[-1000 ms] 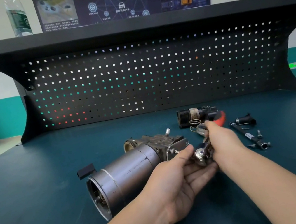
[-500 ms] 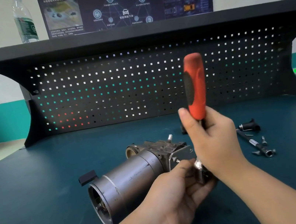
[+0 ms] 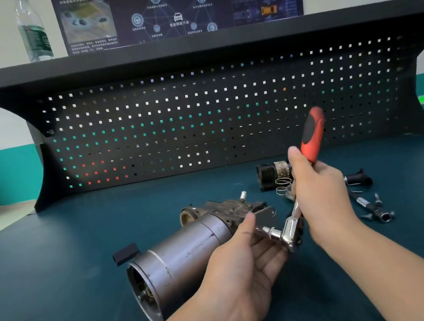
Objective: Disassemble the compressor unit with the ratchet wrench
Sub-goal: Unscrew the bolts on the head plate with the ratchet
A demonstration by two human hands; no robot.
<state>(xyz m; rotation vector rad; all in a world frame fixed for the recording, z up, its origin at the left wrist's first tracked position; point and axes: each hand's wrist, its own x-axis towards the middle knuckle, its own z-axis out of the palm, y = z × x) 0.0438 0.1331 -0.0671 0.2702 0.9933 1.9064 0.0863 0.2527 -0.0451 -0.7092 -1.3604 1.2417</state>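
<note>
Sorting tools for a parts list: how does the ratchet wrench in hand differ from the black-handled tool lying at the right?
The ratchet wrench has a red and black handle; the black-handled tool is all dark. The wrench is held tilted up by the right hand; the other lies flat on the bench, untouched. Both end in shiny metal.

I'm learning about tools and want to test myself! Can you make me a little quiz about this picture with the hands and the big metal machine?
1. True or false: the right hand grips the ratchet wrench by its red handle.
2. What stands on the shelf at top left? A) a cup B) a plastic bottle C) a lamp
3. Fill in: the compressor unit lies on its ____ on the bench.

Key: 1 true. 2 B. 3 side; the left hand is beside it, fingers under the wrench's socket end.
</note>
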